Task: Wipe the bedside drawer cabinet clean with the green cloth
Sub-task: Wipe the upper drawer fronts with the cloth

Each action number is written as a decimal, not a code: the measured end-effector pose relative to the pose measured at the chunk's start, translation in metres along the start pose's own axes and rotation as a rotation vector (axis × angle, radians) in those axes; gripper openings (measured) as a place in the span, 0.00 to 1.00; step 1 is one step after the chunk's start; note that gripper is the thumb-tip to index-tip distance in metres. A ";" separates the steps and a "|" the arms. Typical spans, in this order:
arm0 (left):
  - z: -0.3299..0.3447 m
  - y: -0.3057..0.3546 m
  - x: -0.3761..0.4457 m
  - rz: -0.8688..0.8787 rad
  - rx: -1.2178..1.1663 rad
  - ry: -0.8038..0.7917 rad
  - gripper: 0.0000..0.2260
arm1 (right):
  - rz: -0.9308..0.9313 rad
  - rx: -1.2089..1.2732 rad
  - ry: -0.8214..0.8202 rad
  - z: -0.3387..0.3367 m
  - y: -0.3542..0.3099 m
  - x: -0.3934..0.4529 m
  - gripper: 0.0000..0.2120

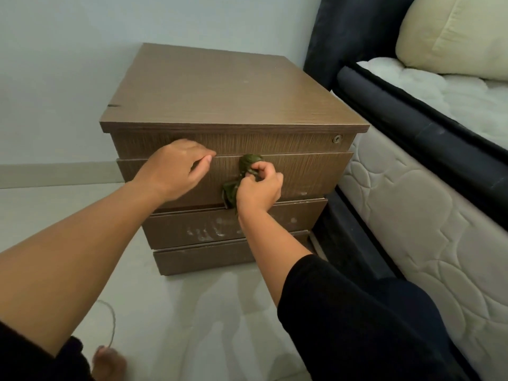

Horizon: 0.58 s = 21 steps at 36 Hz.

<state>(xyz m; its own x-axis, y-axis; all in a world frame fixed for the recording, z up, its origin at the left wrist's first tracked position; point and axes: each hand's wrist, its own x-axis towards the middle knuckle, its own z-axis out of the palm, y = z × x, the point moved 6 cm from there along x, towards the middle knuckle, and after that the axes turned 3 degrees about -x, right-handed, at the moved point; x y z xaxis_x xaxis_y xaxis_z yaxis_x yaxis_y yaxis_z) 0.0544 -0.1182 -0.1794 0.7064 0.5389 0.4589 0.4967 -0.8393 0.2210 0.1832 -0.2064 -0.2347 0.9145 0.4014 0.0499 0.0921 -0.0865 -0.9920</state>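
A brown wooden bedside drawer cabinet [220, 89] stands on the floor against the wall. My right hand [259, 189] grips a bunched green cloth [248, 165] against the top edge of the second drawer front [308, 174]. The cloth's tail hangs down to that drawer's lower edge. My left hand [176, 170] has its fingers curled over the same drawer's top edge, further left. White smears mark the third drawer front [209, 231].
A bed with a dark frame [412, 127] and a white quilted mattress [412, 215] stands close on the cabinet's right. A cream pillow [453, 34] lies on it. Pale tiled floor [192, 312] stretches in front; a thin wire loop [111, 323] lies near my foot [108, 362].
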 end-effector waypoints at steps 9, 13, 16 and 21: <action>-0.026 -0.041 -0.040 -0.054 0.026 0.112 0.23 | -0.114 -0.022 -0.131 0.060 -0.012 -0.056 0.08; -0.034 -0.059 -0.055 -0.129 0.022 0.156 0.24 | -0.124 -0.039 -0.248 0.090 -0.014 -0.086 0.07; -0.039 -0.073 -0.067 -0.178 -0.015 0.203 0.24 | -0.147 -0.063 -0.264 0.106 -0.015 -0.101 0.07; -0.042 -0.083 -0.084 -0.230 -0.038 0.230 0.23 | -0.283 -0.157 -0.291 0.123 -0.014 -0.112 0.08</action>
<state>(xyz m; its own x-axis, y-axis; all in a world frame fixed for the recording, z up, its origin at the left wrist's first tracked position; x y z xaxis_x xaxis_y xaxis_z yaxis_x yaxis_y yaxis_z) -0.0672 -0.0964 -0.2005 0.4435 0.6879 0.5746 0.6079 -0.7019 0.3712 0.0310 -0.1383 -0.2404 0.6976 0.6676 0.2601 0.4022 -0.0645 -0.9133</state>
